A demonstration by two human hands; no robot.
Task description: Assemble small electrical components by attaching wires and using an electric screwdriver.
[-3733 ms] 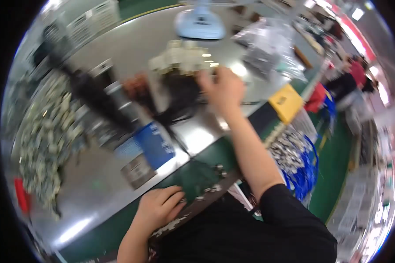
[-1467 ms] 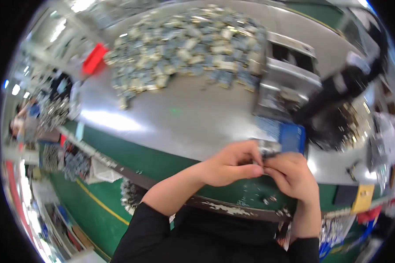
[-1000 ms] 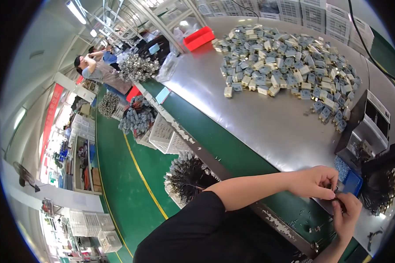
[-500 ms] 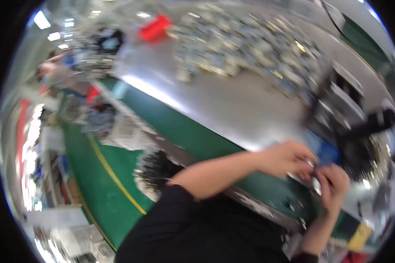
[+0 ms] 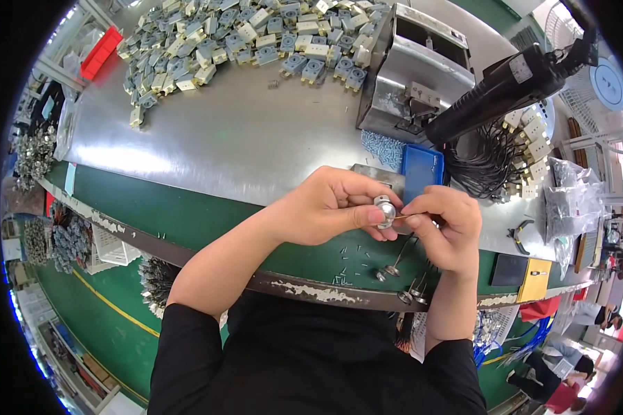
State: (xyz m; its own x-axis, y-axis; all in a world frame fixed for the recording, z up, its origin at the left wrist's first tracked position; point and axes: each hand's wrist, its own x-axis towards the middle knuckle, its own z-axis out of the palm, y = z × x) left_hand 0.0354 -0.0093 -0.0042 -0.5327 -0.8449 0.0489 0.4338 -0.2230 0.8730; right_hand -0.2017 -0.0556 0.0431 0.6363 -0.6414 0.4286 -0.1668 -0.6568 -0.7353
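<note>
Above the green near strip of the bench, my left hand (image 5: 329, 207) is closed around a small, round, shiny metal part (image 5: 385, 211), thumb and fingers gripping its sides. My right hand (image 5: 450, 225) meets it from the right, thumb and forefinger pinched on a thin copper-coloured wire (image 5: 401, 217) that reaches to the metal part. Where the wire joins the part is too small to make out. Below the hands, similar metal parts with thin leads (image 5: 389, 271) lie near the bench edge, beside loose screws (image 5: 340, 279).
A blue tray (image 5: 439, 164) and a pile of bluish screws (image 5: 382, 148) sit just beyond the hands. Behind them stand a metal machine (image 5: 387, 90) and a black cylindrical tool (image 5: 498, 90). Black cables (image 5: 477, 159) lie right; grey-and-cream blocks (image 5: 235, 38) cover the far bench. Pliers (image 5: 519, 236) rest at right.
The view has swung to the right and steadied, so the bench sits more centrally. Both hands stay close together around the metal part.
</note>
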